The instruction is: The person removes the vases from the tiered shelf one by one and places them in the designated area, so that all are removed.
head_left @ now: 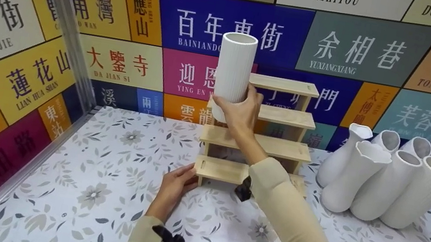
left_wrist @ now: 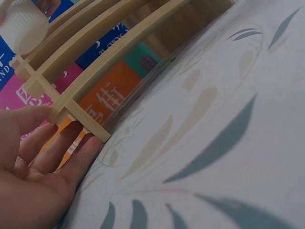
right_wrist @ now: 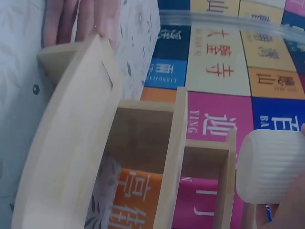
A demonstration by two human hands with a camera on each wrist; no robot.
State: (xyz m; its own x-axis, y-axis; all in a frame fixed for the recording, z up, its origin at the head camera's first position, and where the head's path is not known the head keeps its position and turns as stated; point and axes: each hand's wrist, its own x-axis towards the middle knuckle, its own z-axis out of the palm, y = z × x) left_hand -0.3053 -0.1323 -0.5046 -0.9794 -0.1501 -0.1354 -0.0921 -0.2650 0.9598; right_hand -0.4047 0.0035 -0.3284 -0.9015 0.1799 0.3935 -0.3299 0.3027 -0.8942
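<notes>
My right hand (head_left: pixel 242 110) grips a tall white ribbed vase (head_left: pixel 235 67) around its lower part, holding it upright at the left side of a stepped wooden shelf (head_left: pixel 255 143). In the right wrist view the vase (right_wrist: pixel 271 164) shows its ribbed lower end beside the upper steps. Whether its base touches a step cannot be told. My left hand (head_left: pixel 175 188) touches the left end of the lowest step. In the left wrist view the fingers (left_wrist: pixel 83 160) are against the shelf's front left corner, with the thumb on the step's end.
Several white vases (head_left: pixel 372 178) stand close together right of the shelf, some with wavy rims. A floral cloth (head_left: pixel 97 202) covers the table. Behind rises a wall of coloured street-name signs (head_left: pixel 234 10). Clear strips (head_left: pixel 65 25) run down the wall at the left corner.
</notes>
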